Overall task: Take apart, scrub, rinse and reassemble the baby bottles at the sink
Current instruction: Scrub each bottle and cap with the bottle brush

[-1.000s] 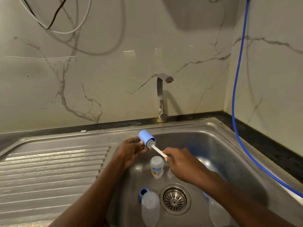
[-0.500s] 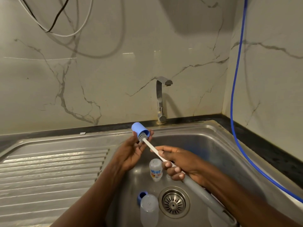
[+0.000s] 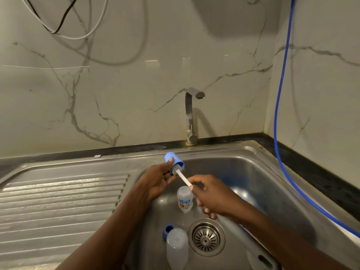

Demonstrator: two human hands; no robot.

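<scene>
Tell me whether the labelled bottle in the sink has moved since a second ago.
No. The labelled bottle lies at the same spot, just up-left of the drain strainer, as before.

My sink [image 3: 272, 178]: labelled bottle [image 3: 185, 200] lying just behind the drain [image 3: 206, 238], clear bottle [image 3: 177, 247] left of it, blue ring [image 3: 167, 230] just beside that one.

The ribbed steel draining board [image 3: 58, 201] at left gives open room. Over the steel sink basin [image 3: 272, 182], the left hand [image 3: 155, 182] gripping a blue plastic cap [image 3: 174, 160] and the right hand [image 3: 214, 197] gripping a white-shafted brush [image 3: 184, 179] bar the middle (a frosted plastic bottle [image 3: 177, 248] and small printed bottle [image 3: 185, 200] occupy the floor beneath).
</scene>
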